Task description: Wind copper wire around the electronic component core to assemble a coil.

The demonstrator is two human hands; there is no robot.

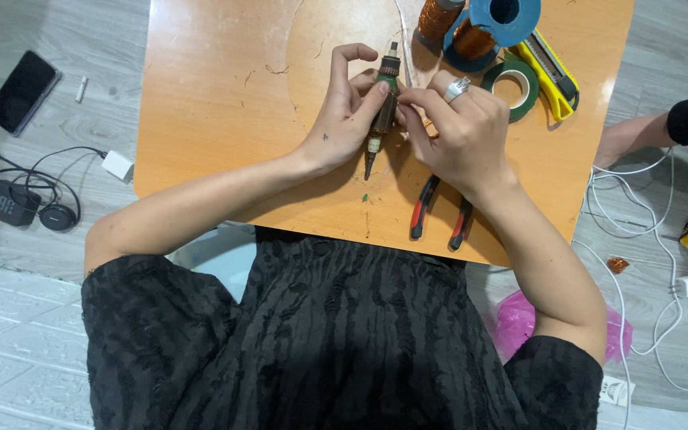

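Pliers (439,213) at desk's (201,119) near edge (red grips). Motor armature (384,107) mid-desk, long axis near-to-far — left hand (344,119) grasps it; right hand (459,131) pinches at its right flank, equally near.

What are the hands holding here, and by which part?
Both hold a small motor rotor upright: left hand grips its wound middle, right hand pinches the same middle from the other side.

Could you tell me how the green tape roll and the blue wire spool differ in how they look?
The green tape roll lies flat as an open ring; the blue wire spool has broad flanges and carries copper wire. The roll looks smaller than the spool. Both sit on the orange table.
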